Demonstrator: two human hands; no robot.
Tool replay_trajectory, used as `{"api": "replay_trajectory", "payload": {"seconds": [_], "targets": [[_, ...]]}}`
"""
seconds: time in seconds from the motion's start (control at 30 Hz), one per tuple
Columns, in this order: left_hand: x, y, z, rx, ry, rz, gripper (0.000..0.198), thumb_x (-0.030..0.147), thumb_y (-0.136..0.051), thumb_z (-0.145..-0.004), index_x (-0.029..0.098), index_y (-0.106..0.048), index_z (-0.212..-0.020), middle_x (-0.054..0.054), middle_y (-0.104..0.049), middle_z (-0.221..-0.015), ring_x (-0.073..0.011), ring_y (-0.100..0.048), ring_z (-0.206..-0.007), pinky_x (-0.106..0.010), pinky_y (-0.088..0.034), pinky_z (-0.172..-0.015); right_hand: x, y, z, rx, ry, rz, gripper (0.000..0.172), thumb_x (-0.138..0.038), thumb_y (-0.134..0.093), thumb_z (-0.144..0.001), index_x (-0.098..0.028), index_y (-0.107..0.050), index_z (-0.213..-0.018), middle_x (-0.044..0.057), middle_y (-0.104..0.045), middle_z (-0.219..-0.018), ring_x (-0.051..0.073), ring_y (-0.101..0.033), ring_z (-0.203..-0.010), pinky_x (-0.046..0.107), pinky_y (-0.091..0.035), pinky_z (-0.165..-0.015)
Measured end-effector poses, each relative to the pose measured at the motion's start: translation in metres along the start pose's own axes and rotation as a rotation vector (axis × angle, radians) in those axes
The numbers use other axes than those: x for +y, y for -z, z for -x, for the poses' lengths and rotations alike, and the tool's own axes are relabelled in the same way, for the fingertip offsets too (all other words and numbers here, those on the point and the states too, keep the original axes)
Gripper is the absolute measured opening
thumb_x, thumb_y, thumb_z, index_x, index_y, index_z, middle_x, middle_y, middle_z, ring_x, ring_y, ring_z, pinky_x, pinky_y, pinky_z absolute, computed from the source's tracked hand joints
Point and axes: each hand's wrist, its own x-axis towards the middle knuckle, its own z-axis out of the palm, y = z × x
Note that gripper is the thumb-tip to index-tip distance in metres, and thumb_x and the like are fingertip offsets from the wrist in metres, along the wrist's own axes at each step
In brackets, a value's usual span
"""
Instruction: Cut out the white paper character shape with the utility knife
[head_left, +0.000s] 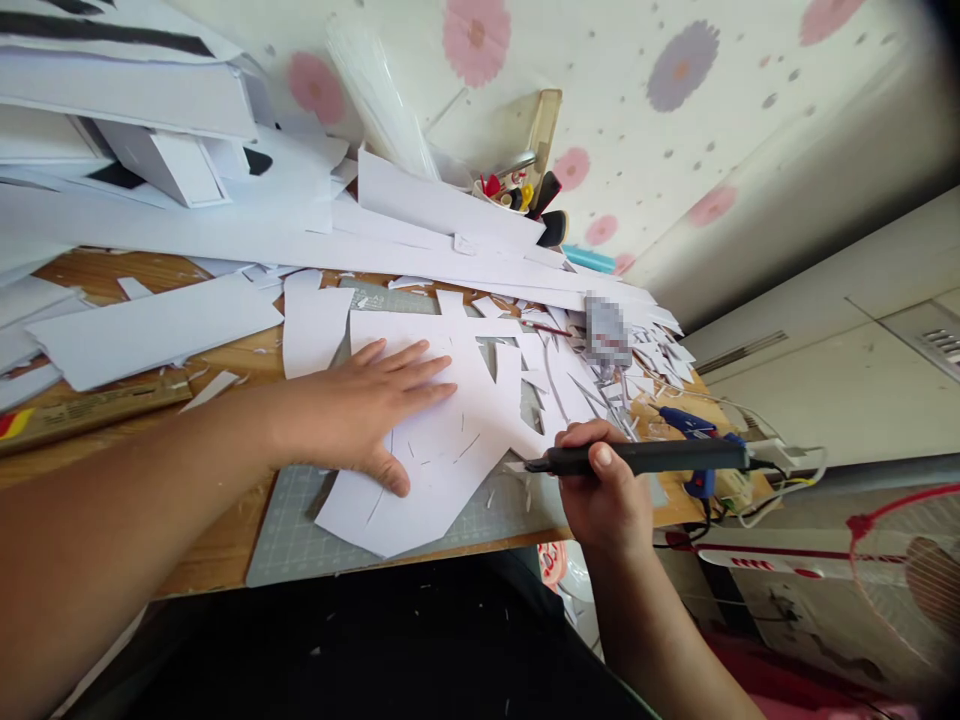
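Note:
My left hand (375, 405) lies flat with fingers spread on a white foam-board sheet (450, 470), pressing it against the grey cutting mat (292, 535). Short slits and pencil-thin lines mark the sheet, and its right edge has cut-outs. In my right hand (607, 495) is a black corded cutter (652, 457), its body level and its small blade pointing left. The blade tip is close to the sheet's right edge; whether it touches is unclear. Beside the sheet's upper left is another white piece (315, 320).
White scraps (570, 385) cover the table's right part. A blue glue gun (690, 425) and a power strip with cords (780, 455) sit at the right end. Long white boards (247, 235) and a white model (180, 165) stand at the back. A fan (907, 570) is at far right.

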Motion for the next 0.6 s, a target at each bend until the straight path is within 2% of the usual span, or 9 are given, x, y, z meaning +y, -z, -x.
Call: {"api": "replay_trajectory", "payload": {"seconds": [0.07, 0.17, 0.23, 0.33, 0.4, 0.6], "targets": [[-0.011, 0.001, 0.0, 0.107, 0.089, 0.011, 0.101, 0.072, -0.066, -0.072, 0.031, -0.025, -0.155, -0.003, -0.004, -0.166, -0.0356, 0.002, -0.151, -0.055, -0.009, -0.121, 0.001, 0.006, -0.003, 0.105, 0.037, 0.044, 0.024, -0.043, -0.076, -0.069, -0.02, -0.069, -0.068, -0.001, -0.057, -0.058, 0.013, -0.055, -0.052, 0.025, -0.048, -0.051], [-0.029, 0.006, 0.002, 0.283, 0.306, 0.019, 0.082, 0.065, -0.054, -0.083, 0.024, -0.036, -0.152, -0.01, -0.018, -0.164, -0.0405, -0.029, -0.145, -0.053, -0.033, -0.112, 0.005, 0.019, -0.003, 0.203, 0.054, 0.106, 0.02, -0.039, -0.074, -0.069, -0.02, -0.068, -0.068, 0.0, -0.063, -0.062, 0.016, -0.062, -0.055, 0.028, -0.049, -0.052], [-0.038, 0.01, 0.002, 0.354, 0.401, -0.008, 0.074, 0.062, -0.044, -0.088, 0.019, -0.043, -0.148, -0.013, -0.032, -0.16, -0.042, -0.042, -0.137, -0.054, -0.041, -0.105, 0.01, 0.026, 0.0, 0.253, 0.069, 0.131, 0.019, -0.037, -0.075, -0.069, -0.019, -0.068, -0.069, 0.0, -0.064, -0.062, 0.015, -0.059, -0.051, 0.026, -0.046, -0.049], [-0.044, 0.011, 0.001, 0.396, 0.414, -0.06, 0.07, 0.061, -0.041, -0.087, 0.018, -0.053, -0.14, -0.013, -0.049, -0.149, -0.0418, -0.046, -0.133, -0.053, -0.042, -0.105, 0.018, 0.033, 0.006, 0.327, 0.069, 0.143, 0.022, -0.038, -0.077, -0.07, -0.019, -0.068, -0.068, 0.0, -0.064, -0.061, 0.013, -0.054, -0.048, 0.023, -0.038, -0.044], [-0.044, 0.009, -0.001, 0.406, 0.406, -0.088, 0.068, 0.06, -0.043, -0.085, 0.016, -0.056, -0.136, -0.017, -0.051, -0.145, -0.0435, -0.049, -0.129, -0.056, -0.043, -0.103, 0.022, 0.035, 0.009, 0.346, 0.048, 0.128, 0.023, -0.04, -0.078, -0.069, -0.019, -0.068, -0.067, 0.001, -0.064, -0.06, 0.013, -0.053, -0.05, 0.022, -0.035, -0.042], [-0.045, 0.01, -0.003, 0.46, 0.396, -0.095, 0.061, 0.062, -0.053, -0.081, 0.022, -0.062, -0.126, -0.018, -0.062, -0.129, -0.0441, -0.05, -0.124, -0.057, -0.045, -0.096, 0.03, 0.039, 0.015, 0.305, 0.026, 0.166, 0.024, -0.04, -0.079, -0.068, -0.018, -0.071, -0.072, 0.003, -0.067, -0.067, 0.017, -0.058, -0.059, 0.025, -0.043, -0.05]]}}
